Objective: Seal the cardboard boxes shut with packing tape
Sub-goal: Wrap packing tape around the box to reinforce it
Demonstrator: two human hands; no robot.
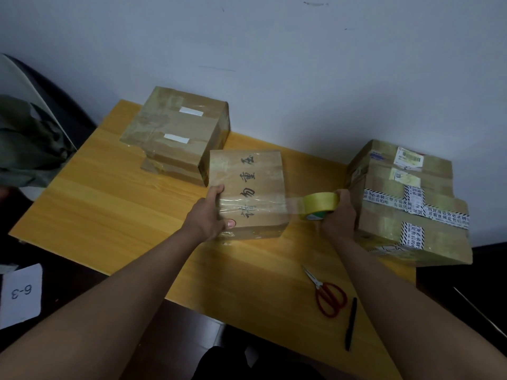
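Note:
A small cardboard box [252,171] with black handwritten characters on top sits mid-table. My left hand [211,212] grips its left near edge, thumb on the front face. My right hand [338,215] holds a yellowish roll of packing tape [319,205] just right of the box. A clear strip of tape [258,207] runs from the roll across the box's top near its front edge.
A stack of taped boxes [175,133] stands at the back left of the wooden table [109,204]. A larger stack with printed warning tape [406,204] fills the right side. Red-handled scissors [327,293] and a black pen [351,323] lie near the front right edge.

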